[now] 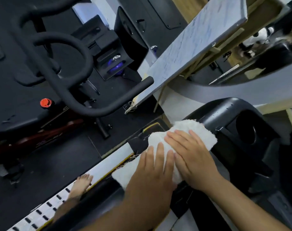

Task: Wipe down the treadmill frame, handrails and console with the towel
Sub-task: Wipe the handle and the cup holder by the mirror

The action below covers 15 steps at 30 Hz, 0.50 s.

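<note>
A white towel lies bunched on the black treadmill console, near its left end. My left hand lies flat on the towel's near part, fingers straight. My right hand presses the towel's middle with straight fingers, just right of the left hand. The two hands touch side by side. A round cup holder in the console sits right of the towel. The towel's lower corner hangs over the console's left edge.
A black exercise bike handlebar with a red knob stands to the left. My bare foot rests on the treadmill's grey side rail. A white board leans ahead, with a mirror at the upper right.
</note>
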{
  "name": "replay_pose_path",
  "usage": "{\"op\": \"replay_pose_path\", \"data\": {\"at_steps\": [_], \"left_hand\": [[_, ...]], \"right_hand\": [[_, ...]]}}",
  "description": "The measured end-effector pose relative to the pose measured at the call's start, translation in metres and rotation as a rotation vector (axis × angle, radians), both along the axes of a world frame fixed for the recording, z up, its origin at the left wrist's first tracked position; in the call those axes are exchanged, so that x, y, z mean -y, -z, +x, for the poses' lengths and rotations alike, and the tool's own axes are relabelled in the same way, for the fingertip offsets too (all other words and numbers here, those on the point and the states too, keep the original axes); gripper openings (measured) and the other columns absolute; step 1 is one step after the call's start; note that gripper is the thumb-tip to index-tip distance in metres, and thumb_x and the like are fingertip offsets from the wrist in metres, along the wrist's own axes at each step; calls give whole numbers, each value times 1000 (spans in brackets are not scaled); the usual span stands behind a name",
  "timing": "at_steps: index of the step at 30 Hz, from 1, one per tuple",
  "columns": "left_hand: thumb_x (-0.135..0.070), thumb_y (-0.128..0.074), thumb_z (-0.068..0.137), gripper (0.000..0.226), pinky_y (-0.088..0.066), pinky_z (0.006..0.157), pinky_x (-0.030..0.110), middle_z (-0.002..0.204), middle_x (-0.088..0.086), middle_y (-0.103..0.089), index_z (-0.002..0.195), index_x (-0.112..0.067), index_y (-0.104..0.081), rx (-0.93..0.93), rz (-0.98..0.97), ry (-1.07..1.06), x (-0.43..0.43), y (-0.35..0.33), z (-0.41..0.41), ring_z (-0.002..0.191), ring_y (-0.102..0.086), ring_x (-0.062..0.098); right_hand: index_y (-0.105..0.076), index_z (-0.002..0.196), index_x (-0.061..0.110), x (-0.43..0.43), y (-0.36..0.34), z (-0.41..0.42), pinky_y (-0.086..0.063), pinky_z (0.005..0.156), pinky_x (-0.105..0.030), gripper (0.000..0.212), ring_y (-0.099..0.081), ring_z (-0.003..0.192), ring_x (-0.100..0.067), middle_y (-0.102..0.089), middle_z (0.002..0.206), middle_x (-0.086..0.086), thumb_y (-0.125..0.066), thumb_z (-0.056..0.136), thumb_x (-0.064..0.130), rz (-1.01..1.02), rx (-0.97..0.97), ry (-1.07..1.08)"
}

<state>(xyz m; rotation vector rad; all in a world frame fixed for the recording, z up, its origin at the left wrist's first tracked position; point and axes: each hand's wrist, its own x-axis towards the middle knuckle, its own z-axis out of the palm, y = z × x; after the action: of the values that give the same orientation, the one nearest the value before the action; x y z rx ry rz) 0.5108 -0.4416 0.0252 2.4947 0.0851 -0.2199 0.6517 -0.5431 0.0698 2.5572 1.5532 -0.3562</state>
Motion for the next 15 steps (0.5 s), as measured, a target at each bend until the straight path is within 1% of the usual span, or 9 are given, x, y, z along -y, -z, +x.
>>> {"op": "replay_pose_path", "data": {"at_steps": [1,2,3,5,7,9,11,13,15], "left_hand": [[-38,-9,89,78,-25,113,63,155,36,-22,150,6,-26,22,-23,31,-1,-4,15,141,-25,54],[-40,-3,91,77,-16,117,61,158,34,-10,153,5,-15,36,-38,53,-3,-4,29,145,-14,52],[-42,-7,97,73,-14,119,57,160,32,-5,154,3,-8,40,-64,41,-5,-3,45,147,-10,49],[-44,-25,104,71,-12,121,50,161,27,-1,155,0,-1,18,-155,42,-13,0,75,149,-8,43],[-43,-33,103,74,-11,121,49,162,25,-1,155,-2,0,31,-260,59,-20,5,90,149,-7,42],[-42,-35,103,73,-10,122,49,163,22,0,156,-6,1,38,-330,44,-24,9,83,150,-5,39],[-41,-35,103,73,-8,122,49,164,20,2,157,-11,4,20,-361,33,-29,7,58,150,-3,37],[-43,-35,103,75,-6,122,52,164,17,8,156,-17,10,-34,-357,36,-34,0,35,150,0,38],[-46,-33,103,76,-4,120,57,163,15,15,154,-21,18,-115,-325,73,-33,-6,28,148,4,42]], "right_hand": [[-54,137,15,-2,-1,13,-23,116,-47,51,-42,136,-18,-51,144,2,-27,96,30,-16,9,2],[-56,135,14,-3,-3,26,-23,117,-46,51,-44,133,-18,-53,141,1,-28,95,29,-35,14,10],[-57,133,15,-5,-5,40,-22,117,-44,51,-45,132,-18,-55,139,1,-28,94,28,-54,16,27],[-59,132,17,-9,-9,65,-19,118,-42,52,-46,131,-18,-56,137,1,-26,93,30,-93,1,95],[-60,131,19,-13,-10,77,-18,119,-43,53,-45,132,-18,-57,138,1,-26,93,32,-110,-14,171],[-59,131,23,-15,-10,71,-15,120,-44,50,-42,135,-15,-55,139,3,-27,94,34,-109,-4,213],[-57,132,26,-14,-12,49,-12,120,-47,46,-35,138,-15,-50,142,6,-29,96,35,-102,6,208],[-56,133,27,-12,-16,25,-10,120,-50,46,-30,142,-16,-45,145,9,-31,96,37,-89,-17,182],[-56,133,25,-11,-18,16,-9,119,-51,46,-28,142,-18,-44,145,9,-31,96,39,-87,-45,160]]}}
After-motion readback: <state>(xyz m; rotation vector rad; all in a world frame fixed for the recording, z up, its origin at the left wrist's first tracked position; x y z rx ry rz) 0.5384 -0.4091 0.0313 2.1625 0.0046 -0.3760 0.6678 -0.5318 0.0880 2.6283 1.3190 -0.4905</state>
